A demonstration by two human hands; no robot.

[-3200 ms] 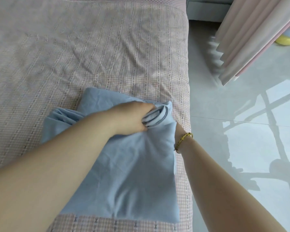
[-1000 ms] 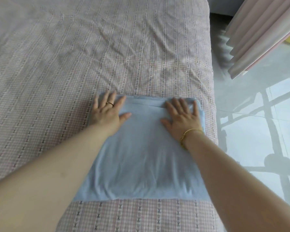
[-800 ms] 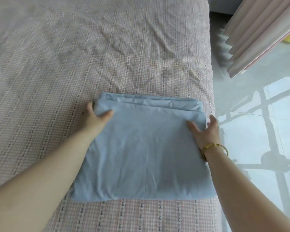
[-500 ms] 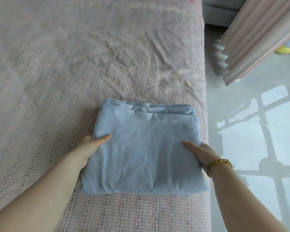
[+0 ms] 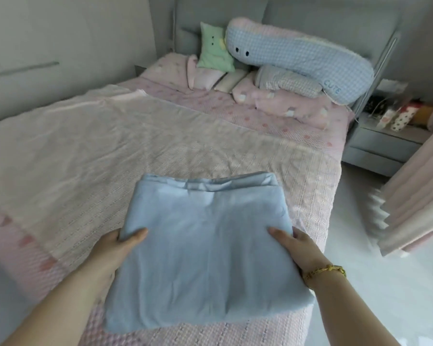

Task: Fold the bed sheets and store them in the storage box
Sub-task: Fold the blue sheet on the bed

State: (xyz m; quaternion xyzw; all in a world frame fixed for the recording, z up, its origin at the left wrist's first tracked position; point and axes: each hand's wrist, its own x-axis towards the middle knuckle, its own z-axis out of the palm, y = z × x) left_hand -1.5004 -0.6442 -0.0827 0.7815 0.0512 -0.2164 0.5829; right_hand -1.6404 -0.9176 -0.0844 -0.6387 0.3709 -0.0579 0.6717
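The light blue bed sheet (image 5: 205, 250) is folded into a thick rectangle and is lifted off the bed, held in front of me. My left hand (image 5: 113, 253) grips its left edge, thumb on top and fingers underneath. My right hand (image 5: 298, 250), with a gold bracelet at the wrist, grips the right edge the same way. No storage box is in view.
Below lies the bed (image 5: 110, 151) with a pink checked cover. Pillows and a long blue plush cushion (image 5: 298, 56) are piled at the headboard. A grey nightstand (image 5: 385, 143) with small items stands at right, beside pink curtains (image 5: 415, 201) and the pale tiled floor.
Both hands slid from pressing the top of the folded sheet to its sides, gripped it and raised it off the bed. My view tilted up toward the headboard.
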